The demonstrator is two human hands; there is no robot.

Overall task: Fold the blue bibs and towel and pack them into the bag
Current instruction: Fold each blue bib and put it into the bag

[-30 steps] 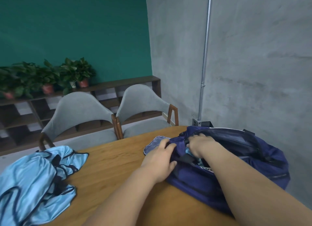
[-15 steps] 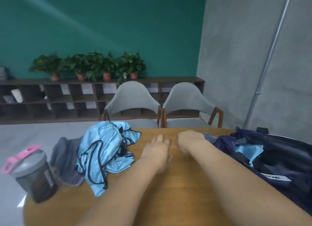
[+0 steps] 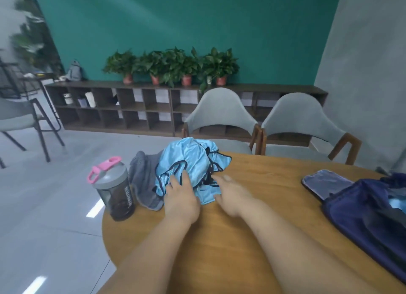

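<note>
A crumpled heap of light blue bibs [image 3: 186, 159] with dark trim lies at the far left of the round wooden table [image 3: 252, 238]. A grey towel [image 3: 142, 179] sits bunched under and left of the heap. My left hand [image 3: 179, 200] rests on the near side of the bibs with fingers spread. My right hand [image 3: 232, 194] reaches flat beside them, fingertips at the bibs' near right edge. The navy bag [image 3: 371, 214] lies open at the right edge of the table, with a bit of light blue fabric showing inside.
A dark shaker bottle [image 3: 116, 190] with a grey lid and pink cap stands at the table's left edge beside the towel. Two grey chairs [image 3: 222, 115] stand at the far side. A low shelf with potted plants [image 3: 173, 67] lines the green wall.
Both hands left the bag and moved left across the table to the bib heap. The view swung left, so the bag now sits at the right edge.
</note>
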